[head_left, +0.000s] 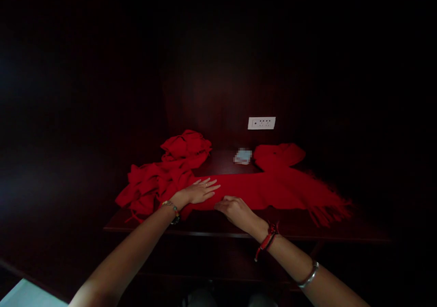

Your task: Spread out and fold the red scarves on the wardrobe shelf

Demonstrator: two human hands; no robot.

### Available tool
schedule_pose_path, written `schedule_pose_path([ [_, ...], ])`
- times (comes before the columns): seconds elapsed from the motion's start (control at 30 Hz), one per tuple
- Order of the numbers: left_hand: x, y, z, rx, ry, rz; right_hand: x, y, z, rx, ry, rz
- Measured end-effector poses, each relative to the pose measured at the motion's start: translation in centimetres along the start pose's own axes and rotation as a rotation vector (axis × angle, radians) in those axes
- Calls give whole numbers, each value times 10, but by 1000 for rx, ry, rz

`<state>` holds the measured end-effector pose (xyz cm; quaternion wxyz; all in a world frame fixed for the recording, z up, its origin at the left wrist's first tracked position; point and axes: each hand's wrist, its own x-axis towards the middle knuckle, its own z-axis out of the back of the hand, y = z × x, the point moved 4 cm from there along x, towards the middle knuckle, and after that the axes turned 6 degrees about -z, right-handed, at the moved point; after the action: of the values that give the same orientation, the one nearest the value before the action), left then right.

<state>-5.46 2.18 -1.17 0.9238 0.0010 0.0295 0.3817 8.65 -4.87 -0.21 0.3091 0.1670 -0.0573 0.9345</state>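
Our left hand [201, 192] rests palm down on red cloth [242, 189], fingers spread, gripping nothing. Our right hand [236, 210] curls at near edge; whether it pinches fabric, we cannot tell. Cloth lies across tabletop [223, 160], bunched left, fringed right. Risks, we judge: sliding palm wrinkles flat stretch; beaded bracelet [176, 212] snags loose folds.

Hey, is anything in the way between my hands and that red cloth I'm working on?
Nothing visible. Your left hand lies flat on the red cloth, and your right hand, fingers curled, is at its near edge. The small blurred item sits beyond the flat stretch, not between.
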Motion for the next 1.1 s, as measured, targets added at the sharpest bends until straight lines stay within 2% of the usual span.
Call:
schedule_pose_path([
  [0.13,2,17,-1,23,18,140,0,0,1,18,13,-4],
  [0.2,1,19,5,81,-27,168,0,0,1,26,19,-10],
  [0.27,-6,11,16,145,-128,134,-1,-1,1,24,15,-15],
  [0.37,-28,-16,30,141,-264,5,-1,-3,1,14,-28,-43],
  [0.47,-54,-40,32,115,-264,-76,-2,-8,0,31,-92,-112],
  [0.57,-68,-47,27,185,-248,-65,-1,-12,-2,84,-144,-158],
  [0.73,-64,-40,21,261,-228,-60,-3,-19,-2,170,-211,-207],
  [0.87,-64,-38,24,279,-208,-41,-11,-27,0,122,-204,-205],
  [1.0,-62,-48,26,273,-233,-15,-21,-34,3,13,-136,-196],
  [1.1,-51,-62,26,287,-266,-33,-24,-35,5,16,-126,-199],
])
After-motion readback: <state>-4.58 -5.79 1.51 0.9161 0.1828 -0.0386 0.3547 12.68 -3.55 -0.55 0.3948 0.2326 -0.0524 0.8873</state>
